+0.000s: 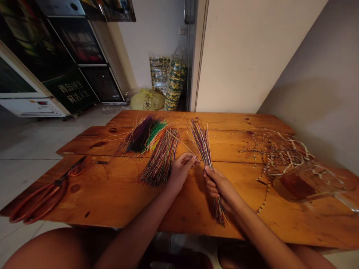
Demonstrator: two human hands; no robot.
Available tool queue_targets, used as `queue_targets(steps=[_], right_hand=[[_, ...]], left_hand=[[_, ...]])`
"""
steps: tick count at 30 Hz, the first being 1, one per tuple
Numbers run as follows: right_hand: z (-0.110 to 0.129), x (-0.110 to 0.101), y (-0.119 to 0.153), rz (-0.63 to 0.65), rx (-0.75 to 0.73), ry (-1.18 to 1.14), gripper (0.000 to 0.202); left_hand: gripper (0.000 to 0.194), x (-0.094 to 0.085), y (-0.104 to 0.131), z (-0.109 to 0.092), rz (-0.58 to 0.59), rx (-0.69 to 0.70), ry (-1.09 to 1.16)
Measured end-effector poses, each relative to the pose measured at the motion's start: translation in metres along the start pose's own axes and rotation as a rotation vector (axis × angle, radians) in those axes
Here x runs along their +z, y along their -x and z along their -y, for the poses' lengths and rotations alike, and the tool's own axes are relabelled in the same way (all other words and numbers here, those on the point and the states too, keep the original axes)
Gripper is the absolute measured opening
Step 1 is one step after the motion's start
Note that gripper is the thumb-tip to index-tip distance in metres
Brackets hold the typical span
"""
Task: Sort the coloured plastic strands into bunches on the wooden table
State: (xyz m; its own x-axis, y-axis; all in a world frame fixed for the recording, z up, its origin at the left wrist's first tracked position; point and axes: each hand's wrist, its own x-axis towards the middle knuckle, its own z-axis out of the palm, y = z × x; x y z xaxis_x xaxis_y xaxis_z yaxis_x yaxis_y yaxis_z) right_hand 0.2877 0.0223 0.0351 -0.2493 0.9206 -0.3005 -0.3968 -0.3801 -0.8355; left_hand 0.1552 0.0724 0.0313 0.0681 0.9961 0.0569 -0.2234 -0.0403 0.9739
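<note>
My right hand (215, 184) is wrapped round a bundle of thin multicoloured strands (201, 140), which fans out above the fist and sticks out below it. Just left of the bundle, my left hand (186, 162) pinches a single pale strand that runs up and to the left. Beside and partly behind my left wrist lies a loose pile of mixed-colour strands (160, 160). Farther back on the left, purple, black, green and orange strands (146, 132) lie in a heap.
Red-handled scissors (42, 200) lie at the wooden table's (112, 201) left edge. On the right are a glass jug (303, 185) of brown liquid and tangled beaded strings (269, 153). Beyond the table, wrapped stacks (175, 84) and a yellow bag (147, 100) stand on the floor.
</note>
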Motion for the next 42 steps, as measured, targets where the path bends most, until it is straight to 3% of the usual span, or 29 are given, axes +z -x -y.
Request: queue_targets(steps=[13,31,42], right_hand=[[0.002,0.001,0.003,0.007,0.009,0.002,0.036],[0.010,-0.015,0.003,0.014,-0.017,-0.011,0.035],[0.022,-0.027,0.001,-0.026,-0.070,0.006,0.033]], left_hand=[[0.017,-0.014,-0.010,0.002,-0.165,0.081,0.151],[0.006,-0.023,-0.017,0.001,-0.203,0.157,0.426],[0.010,-0.028,-0.021,-0.003,-0.244,0.176,0.504]])
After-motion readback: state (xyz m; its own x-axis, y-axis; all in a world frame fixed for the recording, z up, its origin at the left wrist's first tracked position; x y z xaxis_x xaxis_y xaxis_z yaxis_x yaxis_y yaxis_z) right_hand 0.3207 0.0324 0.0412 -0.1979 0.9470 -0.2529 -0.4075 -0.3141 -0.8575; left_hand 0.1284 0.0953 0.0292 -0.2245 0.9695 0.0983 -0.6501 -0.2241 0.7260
